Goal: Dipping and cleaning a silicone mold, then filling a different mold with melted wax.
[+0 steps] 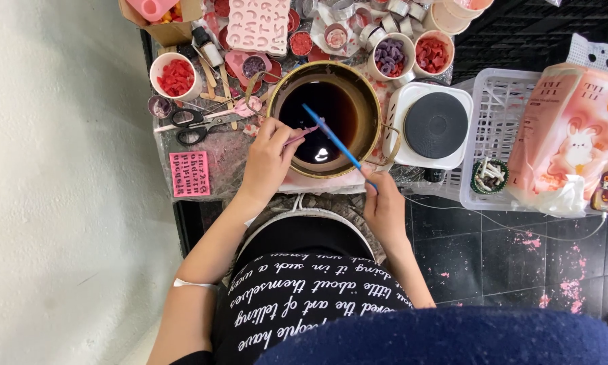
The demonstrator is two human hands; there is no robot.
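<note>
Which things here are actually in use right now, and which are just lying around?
In use: pot, blue stick in right hand, pink piece in left hand.
Lying about: scissors, hot plate, red cup, basket.

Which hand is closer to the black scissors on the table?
Left. The left hand sits at the pot's near rim, a short way right of the scissors. The right hand, holding a blue stick, is farther right.
</note>
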